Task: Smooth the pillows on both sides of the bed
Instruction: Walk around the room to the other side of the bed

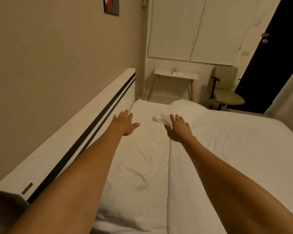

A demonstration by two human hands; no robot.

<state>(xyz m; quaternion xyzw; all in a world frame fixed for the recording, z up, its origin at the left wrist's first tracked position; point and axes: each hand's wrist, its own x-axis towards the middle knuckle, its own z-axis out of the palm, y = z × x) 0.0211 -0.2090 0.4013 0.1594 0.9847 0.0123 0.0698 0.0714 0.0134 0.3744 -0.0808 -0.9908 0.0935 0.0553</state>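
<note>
White bed [235, 149] spreads under and right of both hands. Headboard [61, 149], two black stripes, left of left hand [125, 123]; small dark label near its close end, text unreadable. Two pillows: near pillow [135, 166] beneath forearms, far pillow [188, 107] just beyond right hand [178, 129]. Both hands empty, fingers spread wide, palms down.
</note>
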